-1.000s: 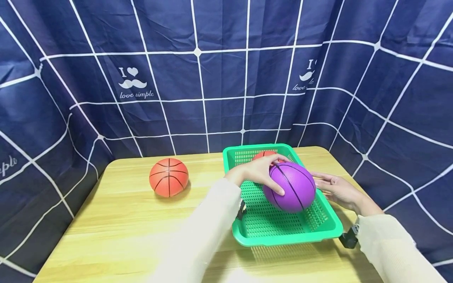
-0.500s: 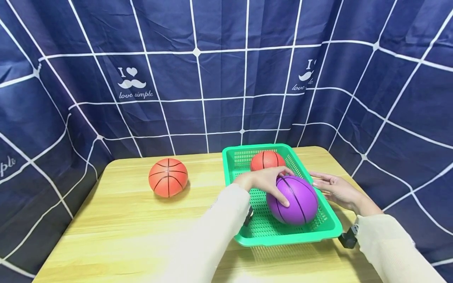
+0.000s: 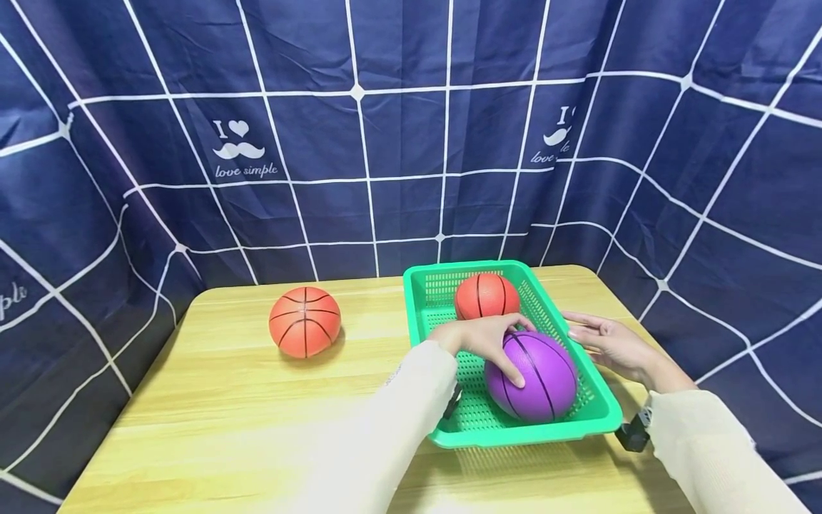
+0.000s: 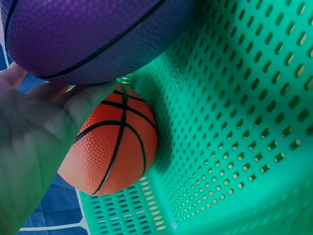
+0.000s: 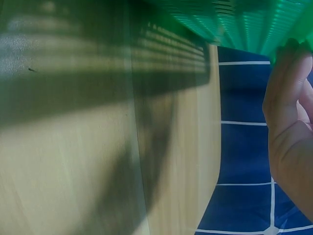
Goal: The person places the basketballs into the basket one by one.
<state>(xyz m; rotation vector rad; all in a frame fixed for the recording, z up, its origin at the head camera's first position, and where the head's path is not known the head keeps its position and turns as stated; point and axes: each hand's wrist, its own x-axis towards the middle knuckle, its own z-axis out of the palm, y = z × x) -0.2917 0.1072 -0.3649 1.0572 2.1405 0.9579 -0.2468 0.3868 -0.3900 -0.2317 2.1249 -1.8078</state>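
Observation:
My left hand [image 3: 484, 341] grips a purple toy basketball [image 3: 542, 382] from its left side, thumb on the near face and fingers over the far top. The ball sits low inside the near half of a green perforated plastic basket [image 3: 514, 435]. Behind it in the same basket is an orange-red basketball [image 3: 486, 294]; the left wrist view shows this orange-red ball [image 4: 115, 147] beyond the hand. With fingers extended, my right hand [image 3: 613, 350] touches the outside of the basket's right rim. In the right wrist view its fingertips [image 5: 293, 51] meet the green wall.
Another orange-red basketball [image 3: 305, 323] rests on the wooden table [image 3: 225, 407] to the left, apart from the basket. A dark blue curtain [image 3: 398, 143] with white grid lines hangs behind the table and along both sides.
My left hand has lowered the purple ball toward me, down into the near half of the basket, uncovering more of the orange-red ball behind. The right hand stays at the rim.

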